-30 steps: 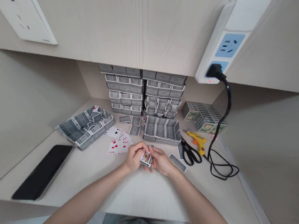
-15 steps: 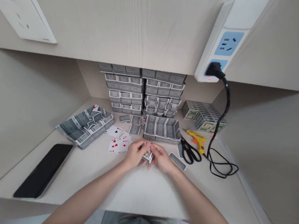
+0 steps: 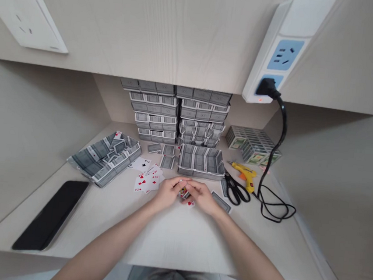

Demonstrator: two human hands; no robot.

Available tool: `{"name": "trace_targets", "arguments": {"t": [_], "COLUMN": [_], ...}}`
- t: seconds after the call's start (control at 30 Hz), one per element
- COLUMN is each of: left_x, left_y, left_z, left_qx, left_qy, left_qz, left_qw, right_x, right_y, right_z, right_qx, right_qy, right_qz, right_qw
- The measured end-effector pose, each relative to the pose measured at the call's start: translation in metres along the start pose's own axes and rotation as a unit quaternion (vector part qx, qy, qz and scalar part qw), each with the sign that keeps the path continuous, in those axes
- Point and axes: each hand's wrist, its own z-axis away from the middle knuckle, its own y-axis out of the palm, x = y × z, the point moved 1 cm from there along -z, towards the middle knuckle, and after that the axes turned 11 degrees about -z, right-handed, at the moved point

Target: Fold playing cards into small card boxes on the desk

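My left hand (image 3: 167, 192) and my right hand (image 3: 202, 196) meet at the middle of the desk, fingers curled round a small stack of playing cards (image 3: 184, 193) held between them, low over the desktop. A red-pip card (image 3: 191, 203) shows just under my right fingers. A loose spread of face-up red cards (image 3: 147, 181) lies just left of my left hand. Directly behind my hands stands an open tray made of card backs (image 3: 200, 161).
Stacked card-back trays (image 3: 176, 112) fill the back wall. A collapsed tray (image 3: 105, 157) lies at left, a black phone (image 3: 50, 215) at front left. Scissors (image 3: 234, 189), a yellow glue gun (image 3: 246, 172), a black cord (image 3: 274, 205) and boxed decks (image 3: 253, 145) sit at right.
Both hands have moved slightly away from me and lowered the card stack toward the desktop; the face of the stack is now mostly hidden by my fingers.
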Motion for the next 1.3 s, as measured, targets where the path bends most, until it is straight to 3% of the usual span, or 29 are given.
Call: {"name": "trace_targets", "arguments": {"t": [0.17, 0.33, 0.83, 1.1, 1.3], "left_x": [-0.003, -0.002, -0.003, -0.007, -0.008], "left_y": [0.000, 0.001, -0.002, -0.003, -0.002], "left_z": [0.001, 0.001, 0.001, 0.002, 0.002], "left_qx": [-0.001, 0.006, -0.046, -0.059, -0.058], "left_qy": [0.011, 0.001, 0.006, -0.008, -0.048], "left_qz": [-0.065, -0.066, -0.164, -0.117, -0.046], "left_qw": [0.998, 0.998, 0.985, 0.991, 0.996], "right_x": [-0.001, -0.006, -0.013, -0.006, 0.001], "right_y": [-0.002, 0.000, 0.012, 0.016, 0.016], "right_z": [0.002, 0.001, -0.001, 0.003, 0.007], "right_qx": [0.013, 0.022, -0.031, -0.033, 0.051], "right_qy": [0.027, 0.023, 0.038, 0.023, 0.062], "right_qz": [0.036, -0.002, -0.073, -0.048, -0.056], "right_qw": [0.999, 0.999, 0.996, 0.998, 0.995]}}
